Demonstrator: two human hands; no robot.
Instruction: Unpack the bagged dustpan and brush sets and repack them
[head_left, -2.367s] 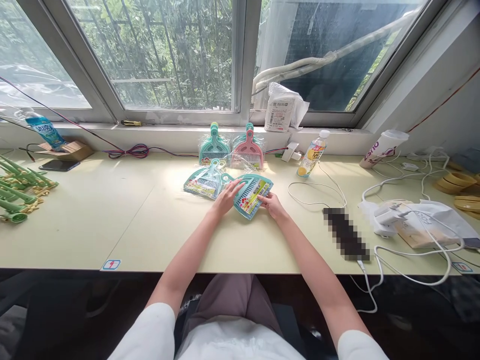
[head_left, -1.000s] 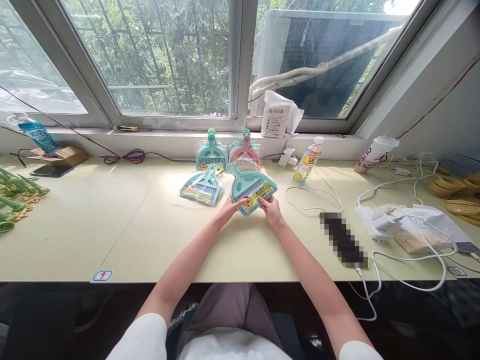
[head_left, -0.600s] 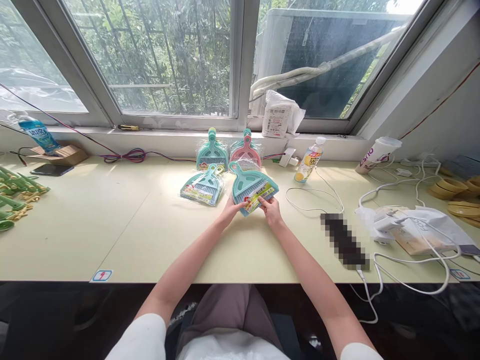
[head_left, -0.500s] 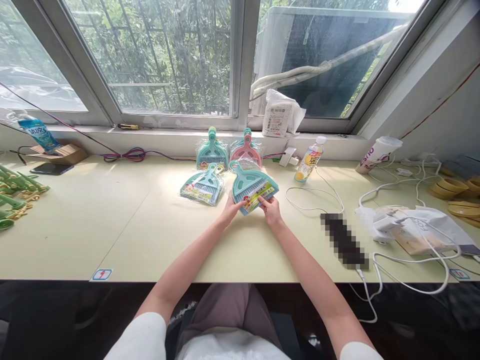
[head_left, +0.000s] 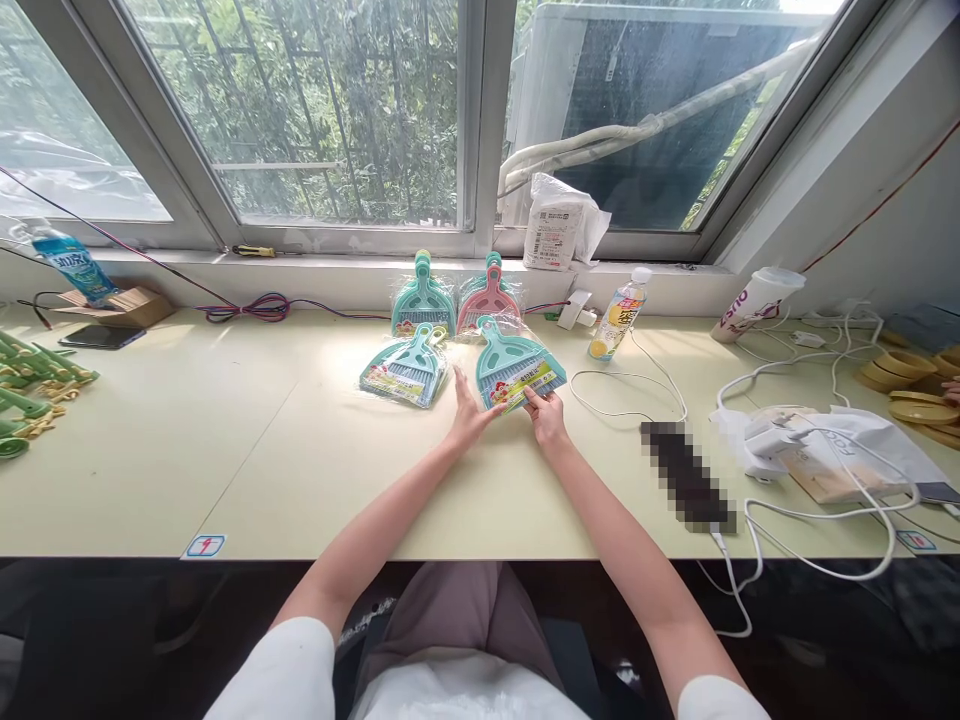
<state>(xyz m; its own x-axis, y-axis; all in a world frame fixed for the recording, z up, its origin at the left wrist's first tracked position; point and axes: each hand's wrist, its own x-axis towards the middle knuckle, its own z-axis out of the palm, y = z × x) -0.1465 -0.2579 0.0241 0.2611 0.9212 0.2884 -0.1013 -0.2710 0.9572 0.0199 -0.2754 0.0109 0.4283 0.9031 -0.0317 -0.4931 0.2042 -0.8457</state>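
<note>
A teal dustpan-and-brush set in clear wrap is tilted in front of me, its label facing up. My right hand grips its lower edge, thumb on the label. My left hand is open beside it, fingers stretched forward and the thumb at the set's lower left corner. To the left lies another wrapped teal dustpan set. Behind, against the wall, stand a teal set and a pink set, the pink one partly hidden by the set in my hand.
A juice bottle, a cup, a blurred dark object and white cables are on the right. Tape rolls sit farther right, near another person's fingers. Green plastic pieces and a cardboard box lie left.
The held dustpan set has shifted slightly right. My left hand has loosened from its edge, fingers now extended. Another person's fingers have appeared at the far right edge.
</note>
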